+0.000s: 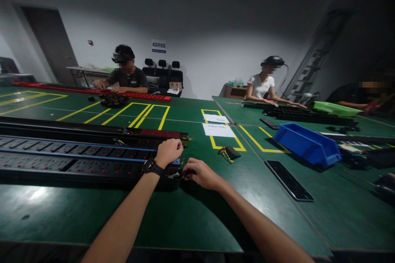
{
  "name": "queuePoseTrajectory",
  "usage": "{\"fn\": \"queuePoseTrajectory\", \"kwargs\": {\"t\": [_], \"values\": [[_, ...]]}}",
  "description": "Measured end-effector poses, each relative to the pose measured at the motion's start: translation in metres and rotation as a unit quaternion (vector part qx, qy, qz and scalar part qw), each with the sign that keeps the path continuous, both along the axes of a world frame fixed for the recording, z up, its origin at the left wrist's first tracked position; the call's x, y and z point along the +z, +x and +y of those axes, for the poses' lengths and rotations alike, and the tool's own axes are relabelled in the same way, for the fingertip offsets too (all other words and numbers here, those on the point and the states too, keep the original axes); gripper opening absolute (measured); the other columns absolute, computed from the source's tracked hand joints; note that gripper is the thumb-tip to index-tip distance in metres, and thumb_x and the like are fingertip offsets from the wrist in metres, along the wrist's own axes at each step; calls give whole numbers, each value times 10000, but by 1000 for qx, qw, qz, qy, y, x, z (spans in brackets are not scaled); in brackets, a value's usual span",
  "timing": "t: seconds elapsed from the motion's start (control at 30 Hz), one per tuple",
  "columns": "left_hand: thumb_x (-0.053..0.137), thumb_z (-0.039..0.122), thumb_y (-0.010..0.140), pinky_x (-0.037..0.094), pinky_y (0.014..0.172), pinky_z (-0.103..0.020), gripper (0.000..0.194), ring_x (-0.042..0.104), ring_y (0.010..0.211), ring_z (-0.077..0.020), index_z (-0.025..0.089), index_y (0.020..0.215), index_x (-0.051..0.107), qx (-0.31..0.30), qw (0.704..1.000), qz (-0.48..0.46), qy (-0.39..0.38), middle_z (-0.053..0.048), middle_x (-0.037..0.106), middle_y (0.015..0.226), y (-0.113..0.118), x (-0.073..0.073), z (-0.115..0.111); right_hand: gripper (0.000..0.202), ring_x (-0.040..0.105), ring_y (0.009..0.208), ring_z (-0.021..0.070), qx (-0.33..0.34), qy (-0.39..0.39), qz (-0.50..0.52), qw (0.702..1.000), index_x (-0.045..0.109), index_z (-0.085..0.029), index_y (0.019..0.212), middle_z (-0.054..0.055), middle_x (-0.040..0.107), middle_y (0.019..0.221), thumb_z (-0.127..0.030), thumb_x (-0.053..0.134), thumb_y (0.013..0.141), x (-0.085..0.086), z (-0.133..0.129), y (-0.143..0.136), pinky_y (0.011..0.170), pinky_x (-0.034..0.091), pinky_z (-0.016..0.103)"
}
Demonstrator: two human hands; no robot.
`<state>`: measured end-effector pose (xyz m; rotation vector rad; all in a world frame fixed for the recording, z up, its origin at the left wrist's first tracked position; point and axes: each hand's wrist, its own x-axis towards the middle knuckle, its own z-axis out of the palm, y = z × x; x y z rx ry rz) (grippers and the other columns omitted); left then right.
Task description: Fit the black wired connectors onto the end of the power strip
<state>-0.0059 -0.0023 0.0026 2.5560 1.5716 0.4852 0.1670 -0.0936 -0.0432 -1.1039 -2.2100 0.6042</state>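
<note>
Long black power strips (101,167) with rows of sockets and red dots lie side by side on the green table, reaching from the left edge to the centre. My left hand (169,152), with a dark watch on the wrist, rests over their right end, its fingers curled; what they hold, if anything, is hidden. Just right of that end, my right hand (197,171) has its fingers pinched at a small dark piece by the nearest strip's end, too small to name. A small black part with yellow wires (230,153) lies beyond my right hand.
A blue bin (307,144) and a black tablet (289,180) sit on the right of the green table (247,222). White papers (219,130) lie in the middle. Across the table, people work at a red rail (148,95), dark strips and a green tray (336,108).
</note>
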Motion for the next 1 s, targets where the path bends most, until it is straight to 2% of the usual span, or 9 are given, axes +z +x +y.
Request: {"fn": "queuePoseTrajectory", "kwargs": {"t": [0.47,1.0], "values": [[478,346,921,483,749,-294,246,704,904,-232,269,911,710,0,1000,5,5,-34,761,982,-1,-1,0,331,627,932,154,-8,14,-36,999,700,-224,1042,24,637,1036,9,608,826,4,-6,-1,830,483,248],[483,352,938,496,796,-287,254,704,941,-227,257,943,719,1,1000,10,-5,-53,761,1003,0,4,-2,315,628,970,164,-15,25,-41,999,684,-230,1117,38,621,1092,-54,646,859,-4,-5,0,867,495,267]]}}
